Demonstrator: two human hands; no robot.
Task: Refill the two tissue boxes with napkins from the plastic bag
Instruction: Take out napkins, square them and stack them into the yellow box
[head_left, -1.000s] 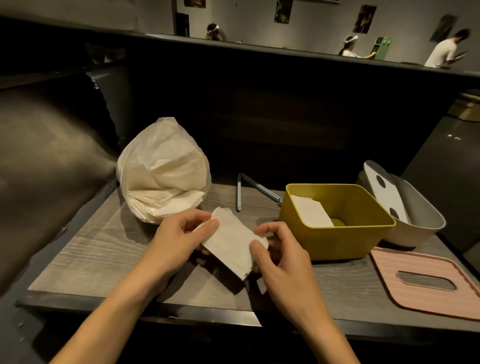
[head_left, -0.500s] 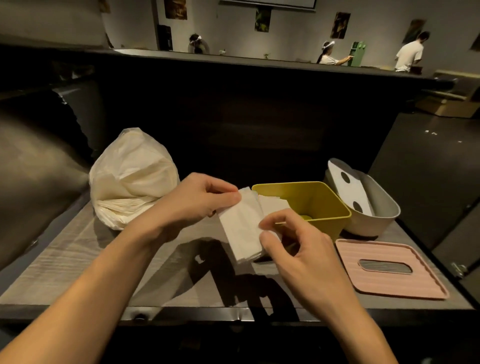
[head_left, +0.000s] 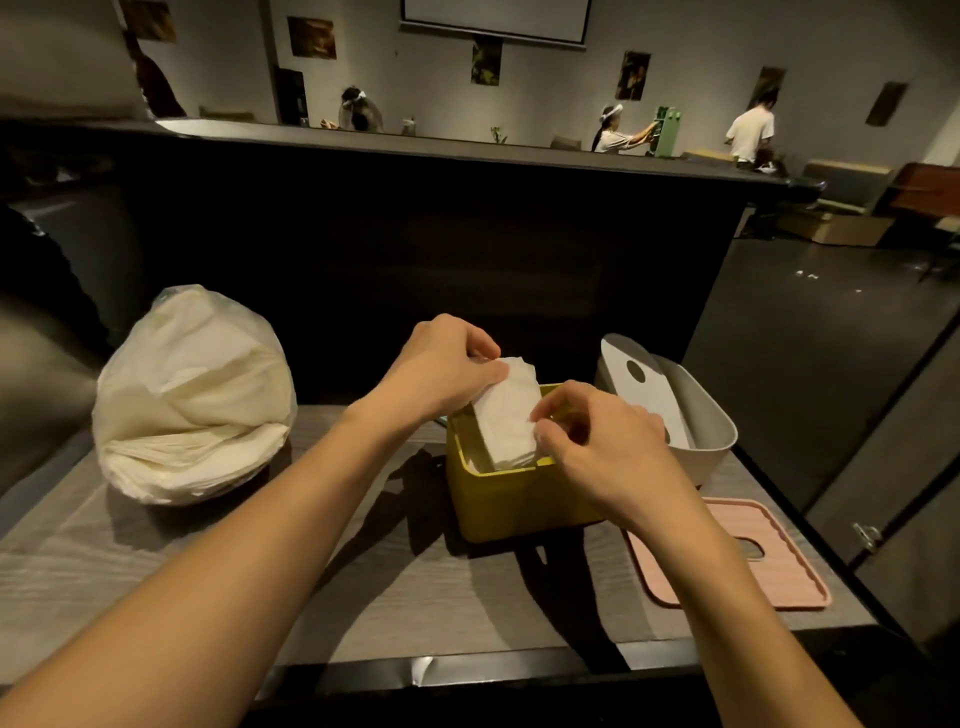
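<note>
Both hands hold a stack of white napkins (head_left: 511, 415) over the open yellow tissue box (head_left: 511, 501), with the lower end of the stack already down inside the box and the upper end tilted away from the person. The left hand (head_left: 441, 364) grips the far top edge of the stack, fingers curled over it. The right hand (head_left: 597, 441) pinches the near right edge between thumb and fingertips.

The yellow tissue box stands on the grey wood-grain bench (head_left: 156, 561), near its middle. Just behind and to the right of it sits the grey tissue box (head_left: 711, 436), open, with a white card (head_left: 649, 395) bearing a dark round hole leaning inside it. A pink lid (head_left: 779, 577) with a slot lies flat on the bench at the right, partly behind the right forearm. At the left of the bench, well apart from the boxes, rests the plastic bag (head_left: 192, 395), bulging with cream napkins.
</note>
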